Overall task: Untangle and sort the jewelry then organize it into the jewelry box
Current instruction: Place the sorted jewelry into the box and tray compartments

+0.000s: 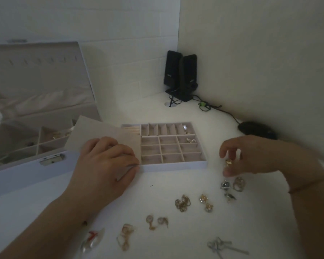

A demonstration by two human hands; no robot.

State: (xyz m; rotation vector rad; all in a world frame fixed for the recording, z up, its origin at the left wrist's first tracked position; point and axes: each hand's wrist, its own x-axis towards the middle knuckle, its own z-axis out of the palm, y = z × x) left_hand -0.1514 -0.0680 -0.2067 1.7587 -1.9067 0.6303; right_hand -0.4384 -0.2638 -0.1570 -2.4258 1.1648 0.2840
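Head cam view, pretty dim, so take the small stuff with a grain of salt. Left hand (pixel 108 161) rests on the front left corner of the divided tray (pixel 173 146), fingers curled over a flat beige panel (pixel 105 135) that lies tilted across the tray's left side; looks like thumb and fingertips pinch the panel's edge. Right hand (pixel 251 157) hovers just right of the tray, thumb and fingers pinching a small gold piece (pixel 229 162) above the white desk (pixel 166 193).

Most tray compartments look bare, with a couple of small shiny bits in the right-hand cells (pixel 190 140). Jewelry box (pixel 32 131) sits open on the left, lid up, a few items in its compartments.

Rest of the jewelry is scattered on the desk near the person: silver and gold rings (pixel 232 185) just under the right hand, a gold chain clump (pixel 182 202), sparkly earrings (pixel 206 202), more gold bits (pixel 155 221), a silver piece (pixel 224 246) at the bottom.

Back corner: two black speakers (pixel 181 75) and a black mouse (pixel 254 129).
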